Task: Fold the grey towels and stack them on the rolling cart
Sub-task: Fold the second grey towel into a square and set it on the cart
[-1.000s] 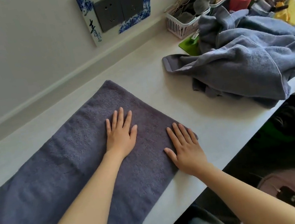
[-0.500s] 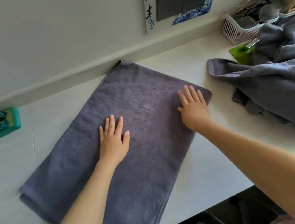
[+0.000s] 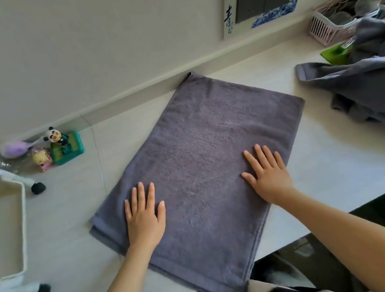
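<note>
Folded towel [image 3: 206, 169] lies mid-counter [image 3: 345, 170], its back corner at the wall edge, one end overhanging the front. Both hands have slid nearer the front: left hand [image 3: 144, 216] and right hand [image 3: 270, 177] spread flat, smoothing (next fold likely). Unfolded pile [image 3: 375, 82] right; cart [image 3: 22, 217] left.

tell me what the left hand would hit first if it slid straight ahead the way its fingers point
The left hand lies flat on the folded grey towel, fingers pointing away towards the wall. Sliding on, it would cross more towel, then probably bare counter, then the wall's base strip; depth is uncertain.
</note>
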